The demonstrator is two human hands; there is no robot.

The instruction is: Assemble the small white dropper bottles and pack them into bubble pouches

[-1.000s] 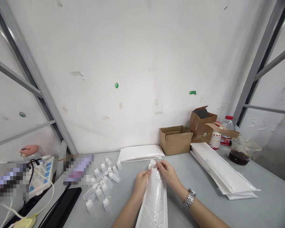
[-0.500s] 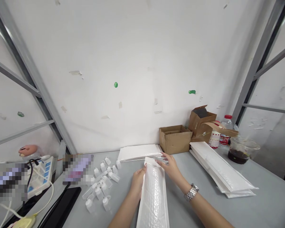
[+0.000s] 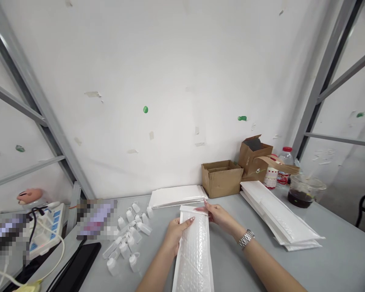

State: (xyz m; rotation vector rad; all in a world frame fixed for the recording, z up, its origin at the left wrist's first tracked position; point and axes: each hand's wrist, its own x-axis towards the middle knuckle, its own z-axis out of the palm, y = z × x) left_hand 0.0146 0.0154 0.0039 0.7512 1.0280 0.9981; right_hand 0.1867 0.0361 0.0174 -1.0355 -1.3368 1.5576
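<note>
A long white bubble mailer lies lengthwise in front of me, its near end cut off by the bottom of the view. My left hand grips its left edge, thumb on top and the other fingers underneath. At the far end, my right hand pinches the right side by the flap, which is folded over as a narrow strip. A metal watch is on my right wrist. Just beyond the mailer lies a flat stack of white mailers.
Several small white capped bottles lie to the left, near a black flat object and a power strip. Cardboard boxes stand against the wall. More mailers and a cup of dark drink are on the right.
The far end of the mailer now shows a folded strip. My left thumb has come further over the mailer's top, and my right hand has closed on its right edge.
</note>
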